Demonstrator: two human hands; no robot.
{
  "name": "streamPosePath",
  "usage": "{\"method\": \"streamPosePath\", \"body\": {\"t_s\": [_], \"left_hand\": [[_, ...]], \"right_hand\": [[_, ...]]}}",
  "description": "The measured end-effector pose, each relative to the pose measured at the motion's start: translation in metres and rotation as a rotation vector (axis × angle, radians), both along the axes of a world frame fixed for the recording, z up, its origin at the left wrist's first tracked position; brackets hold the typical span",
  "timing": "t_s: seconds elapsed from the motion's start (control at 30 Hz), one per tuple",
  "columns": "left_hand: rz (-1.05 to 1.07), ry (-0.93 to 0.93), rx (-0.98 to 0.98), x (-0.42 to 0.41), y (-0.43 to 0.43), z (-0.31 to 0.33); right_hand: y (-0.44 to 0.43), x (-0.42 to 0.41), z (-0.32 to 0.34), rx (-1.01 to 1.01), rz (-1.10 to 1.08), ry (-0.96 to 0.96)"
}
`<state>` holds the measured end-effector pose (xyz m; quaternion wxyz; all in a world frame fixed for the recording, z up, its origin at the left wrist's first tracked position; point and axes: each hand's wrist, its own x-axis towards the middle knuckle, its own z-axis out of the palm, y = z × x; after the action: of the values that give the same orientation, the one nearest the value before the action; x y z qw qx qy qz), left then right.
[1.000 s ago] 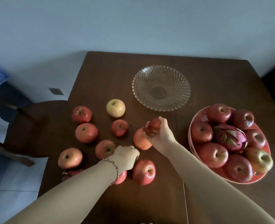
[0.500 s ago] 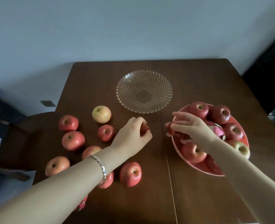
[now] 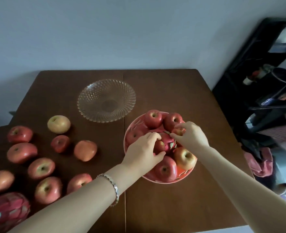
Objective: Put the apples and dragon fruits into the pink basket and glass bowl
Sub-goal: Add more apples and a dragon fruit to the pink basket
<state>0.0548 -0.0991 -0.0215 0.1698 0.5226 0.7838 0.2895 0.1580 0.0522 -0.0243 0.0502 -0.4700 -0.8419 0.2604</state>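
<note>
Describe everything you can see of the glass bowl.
The glass bowl is clear, wide and shallow, round with a scalloped rim and swirled ribs running out from a smooth round centre. It stands upright toward the far side of the dark wooden table, straddling its seam, with no fruit in it. It lies apart from the pink basket to its near right and the yellowish apple to its near left. Neither the left hand nor the right hand touches it; both are at the basket.
</note>
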Motion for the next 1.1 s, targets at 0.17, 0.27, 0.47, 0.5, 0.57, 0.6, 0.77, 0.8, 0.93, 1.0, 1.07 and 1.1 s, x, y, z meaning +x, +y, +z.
{"method": "streamPosePath", "body": {"t_s": [0.17, 0.27, 0.47, 0.5, 0.57, 0.6, 0.77, 0.8, 0.93, 1.0, 1.07, 1.1], "left_hand": [[0.004, 0.018, -0.058, 0.031, 0.024, -0.009], [0.062, 0.018, -0.062, 0.043, 0.035, -0.015], [-0.023, 0.252, -0.115, 0.053, 0.036, -0.027], [-0.032, 0.268, -0.111, 0.054, 0.035, -0.027], [-0.039, 0.295, -0.1, 0.054, 0.03, -0.026], [-0.032, 0.287, -0.103, 0.052, 0.028, -0.023], [0.167, 0.14, -0.06, 0.032, 0.021, -0.013], [0.227, 0.11, -0.041, 0.028, 0.02, -0.011], [0.325, 0.063, -0.026, 0.013, 0.014, -0.01], [0.292, 0.084, -0.037, 0.008, 0.009, -0.016], [0.27, 0.091, -0.043, 0.004, 0.006, -0.021], [0.272, 0.088, -0.041, 0.002, 0.005, -0.023]], "right_hand": [[0.016, 0.013, -0.014, -0.006, 0.068, -0.013], [0.029, 0.025, -0.013, -0.18, 0.002, 0.106], [0.041, 0.049, 0.005, -0.593, -0.084, 0.232], [0.04, 0.051, 0.008, -0.629, -0.044, 0.223], [0.036, 0.053, 0.011, -0.588, 0.043, 0.191], [0.033, 0.052, 0.012, -0.521, 0.085, 0.197], [0.027, 0.028, 0.022, -0.173, 0.167, 0.414], [0.026, 0.018, 0.02, -0.145, 0.184, 0.427], [0.023, -0.019, -0.002, -0.057, 0.292, 0.244], [0.022, -0.024, -0.015, 0.005, 0.318, 0.186], [0.022, -0.024, -0.021, 0.031, 0.313, 0.175], [0.023, -0.024, -0.022, 0.031, 0.325, 0.162]]}}
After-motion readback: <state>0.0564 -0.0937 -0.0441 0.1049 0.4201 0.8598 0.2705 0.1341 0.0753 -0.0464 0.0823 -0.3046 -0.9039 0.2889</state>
